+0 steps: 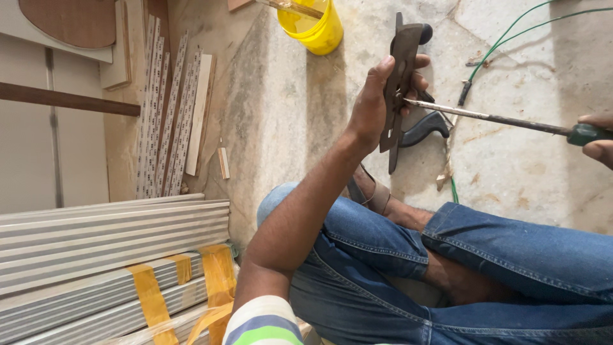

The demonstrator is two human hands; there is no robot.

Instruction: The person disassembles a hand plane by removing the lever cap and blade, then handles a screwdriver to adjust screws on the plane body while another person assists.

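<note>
The hand plane (400, 83), a dark metal body with a rounded knob at its far end, is held up in the air above the stone floor (287, 115), its long axis running away from the person and slightly tilted. The left hand (377, 102) is wrapped tight around its middle, thumb on the near face. From the right, a long screwdriver (491, 118) comes in almost crosswise to the plane, its tip touching the plane's side near the middle. The right hand (597, 137), at the frame's edge, grips the green handle; only the fingers show. Just beyond the plane a second dark handle (428, 128) lies on the floor. Farther out stand a yellow bucket (316, 25), green wires (511, 38), and bundled ribbed strips (108, 255) at the left.
</note>
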